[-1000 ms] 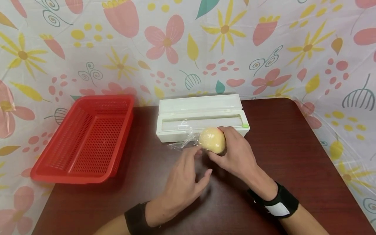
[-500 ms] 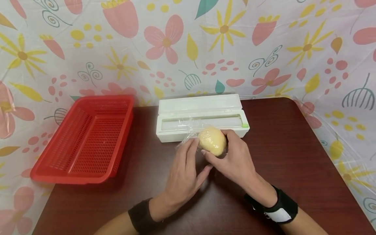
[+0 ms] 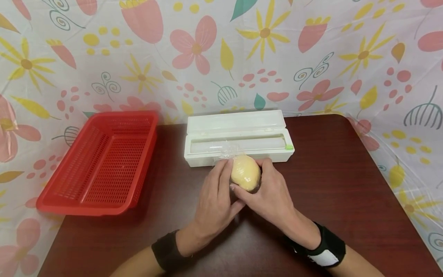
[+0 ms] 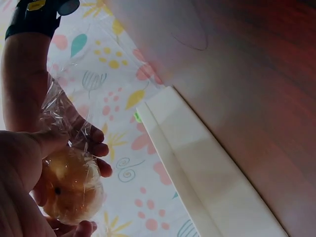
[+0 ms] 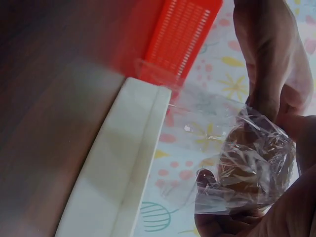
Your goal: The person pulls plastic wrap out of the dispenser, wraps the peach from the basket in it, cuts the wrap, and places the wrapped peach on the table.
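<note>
A round yellow fruit (image 3: 245, 173) wrapped in clear cling film sits between both hands above the table, in front of a white cling film box (image 3: 204, 159). My right hand (image 3: 275, 192) grips its right side, thumb in front and fingers behind. On the left side my left hand (image 3: 212, 198) holds it, with the fingers along its side and the thumb below. In the left wrist view a dark spot shows on the fruit (image 4: 74, 197). Loose crumpled film (image 5: 207, 118) spreads from the fruit toward the box in the right wrist view.
The box's lid (image 3: 235, 121) stands open at the back, showing a white roll (image 3: 238, 145) and a green slider (image 3: 288, 147) at its right end. A red perforated basket (image 3: 138, 192) stands at the left of the dark wooden table (image 3: 346, 184). A flowered sheet (image 3: 221, 50) hangs behind.
The fruit has moved slightly left and toward the person and has turned in the hands. My left hand, apart from its right side earlier, has closed in against it; the loose film has shifted.
</note>
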Action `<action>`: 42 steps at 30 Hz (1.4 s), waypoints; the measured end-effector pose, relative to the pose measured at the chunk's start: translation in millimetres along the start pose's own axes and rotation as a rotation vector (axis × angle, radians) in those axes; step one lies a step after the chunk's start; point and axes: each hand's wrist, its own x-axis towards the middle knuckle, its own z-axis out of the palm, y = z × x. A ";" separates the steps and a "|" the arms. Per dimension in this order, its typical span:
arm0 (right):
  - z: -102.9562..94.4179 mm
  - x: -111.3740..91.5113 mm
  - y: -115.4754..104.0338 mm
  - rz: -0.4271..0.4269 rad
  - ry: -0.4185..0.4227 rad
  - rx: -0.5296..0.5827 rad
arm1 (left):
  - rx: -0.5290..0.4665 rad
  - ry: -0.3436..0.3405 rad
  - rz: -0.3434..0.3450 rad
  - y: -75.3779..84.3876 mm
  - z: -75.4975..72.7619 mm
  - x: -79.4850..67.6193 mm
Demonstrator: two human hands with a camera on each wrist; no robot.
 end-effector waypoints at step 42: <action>-30.2 11.4 -45.2 -0.515 0.082 0.329 | -0.575 -0.035 -0.608 1.2 -45.6 38.9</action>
